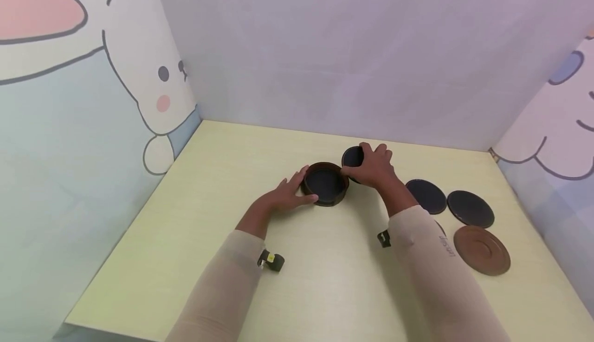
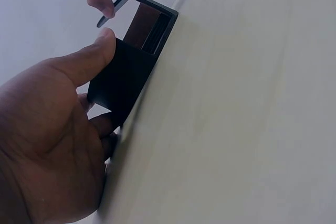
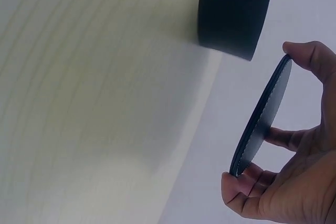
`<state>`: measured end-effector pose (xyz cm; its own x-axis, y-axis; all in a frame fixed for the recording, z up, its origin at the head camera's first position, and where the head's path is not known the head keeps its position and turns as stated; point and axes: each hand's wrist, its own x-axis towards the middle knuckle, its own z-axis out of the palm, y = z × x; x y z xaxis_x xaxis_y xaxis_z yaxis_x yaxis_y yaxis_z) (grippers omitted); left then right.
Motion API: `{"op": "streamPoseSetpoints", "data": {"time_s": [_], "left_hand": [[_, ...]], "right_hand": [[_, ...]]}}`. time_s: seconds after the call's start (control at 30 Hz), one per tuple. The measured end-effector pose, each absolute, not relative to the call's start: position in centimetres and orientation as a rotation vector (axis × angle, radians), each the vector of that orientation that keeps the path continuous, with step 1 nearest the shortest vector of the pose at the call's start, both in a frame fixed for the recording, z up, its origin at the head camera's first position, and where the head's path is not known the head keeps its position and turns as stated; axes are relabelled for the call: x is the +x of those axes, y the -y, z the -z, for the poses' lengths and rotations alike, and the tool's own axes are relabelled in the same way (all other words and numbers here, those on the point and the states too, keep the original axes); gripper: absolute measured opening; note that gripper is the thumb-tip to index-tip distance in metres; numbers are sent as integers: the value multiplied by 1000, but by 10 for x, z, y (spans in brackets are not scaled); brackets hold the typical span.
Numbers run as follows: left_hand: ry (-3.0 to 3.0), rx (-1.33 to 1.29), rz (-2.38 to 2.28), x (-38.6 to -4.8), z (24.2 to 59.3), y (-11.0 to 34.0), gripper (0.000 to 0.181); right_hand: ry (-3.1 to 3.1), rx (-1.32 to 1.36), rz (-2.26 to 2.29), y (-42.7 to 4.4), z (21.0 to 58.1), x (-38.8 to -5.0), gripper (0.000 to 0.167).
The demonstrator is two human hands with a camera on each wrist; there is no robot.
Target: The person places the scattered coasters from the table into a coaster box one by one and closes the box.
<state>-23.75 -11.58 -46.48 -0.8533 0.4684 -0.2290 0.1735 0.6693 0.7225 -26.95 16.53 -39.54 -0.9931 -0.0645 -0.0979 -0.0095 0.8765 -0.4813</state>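
Note:
My left hand (image 1: 284,196) grips the side of a round, dark coaster holder (image 1: 337,197) standing on the table, thumb in front and fingers along its far side. In the left wrist view, the black wall of the holder (image 2: 121,77) has a cut-out that shows its brown inside. Just behind and right of it, my right hand (image 1: 375,166) pinches a thin round black coaster (image 1: 351,157) by its edge. Seen from the right wrist, the coaster (image 3: 265,114) is tilted in the air, apart from the holder (image 3: 235,14), with light stitching round its rim.
Right of my right forearm lie two black coasters (image 1: 471,208) and a brown disc (image 1: 481,250) flat on the pale table (image 1: 195,218). My sleeve partly covers another dark disc (image 1: 441,227). Walls (image 1: 325,63) rise at the back and both sides.

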Motion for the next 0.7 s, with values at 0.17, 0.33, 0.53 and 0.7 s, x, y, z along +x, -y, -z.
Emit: {"op": "streamPoseSetpoints", "data": {"time_s": [0.17, 0.33, 0.53, 0.7], "left_hand": [[-2490, 483, -1001, -238, 464, 117, 104], [-2489, 490, -1005, -238, 465, 118, 103], [-2486, 490, -1015, -237, 465, 118, 104], [-2476, 485, -1023, -237, 464, 117, 104]], "right_hand": [[-2940, -142, 720, -153, 392, -263, 99], [-2940, -231, 718, -140, 390, -259, 98], [-2927, -316, 666, -125, 388, -255, 99], [-2889, -415, 626, -119, 390, -252, 102]]}}
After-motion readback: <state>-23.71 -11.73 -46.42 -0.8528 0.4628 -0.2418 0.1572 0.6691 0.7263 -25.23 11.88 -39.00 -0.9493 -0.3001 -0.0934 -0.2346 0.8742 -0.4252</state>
